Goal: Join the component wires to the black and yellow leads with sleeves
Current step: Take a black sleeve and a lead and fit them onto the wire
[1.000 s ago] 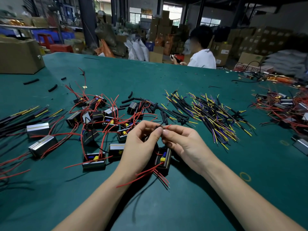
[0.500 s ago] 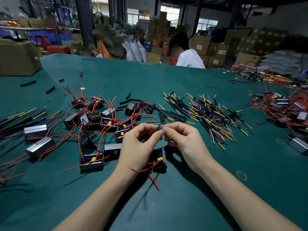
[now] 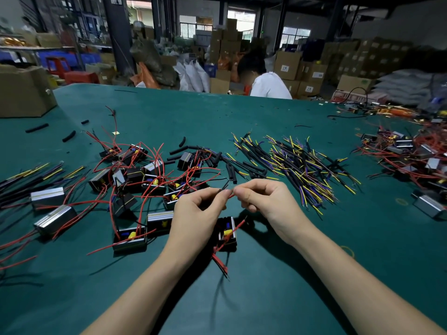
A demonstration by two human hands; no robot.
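Centrally, both hands meet over the green table [image 3: 266,286], pinching fine wires between fingertips.

Bare table surface lies toward the near edge and between the forearms; clutter crowds the hands on the left, behind and to the right. The left hand [image 3: 196,213] pinches a thin black lead [image 3: 223,186] between thumb and forefinger, fingers curled. The right hand [image 3: 263,201] pinches a red component wire [image 3: 231,196], fingertips nearly touching the left's. Just below the hands rests a black component [image 3: 227,234] with red wires trailing toward the near edge. Similar components with red wires [image 3: 135,180] lie scattered to the left, loose black sleeves [image 3: 210,158] behind them, and a heap of black and yellow leads [image 3: 302,170] to the right. A person in white [image 3: 268,85] sits beyond the far edge, with stacked cartons [image 3: 302,68] behind.
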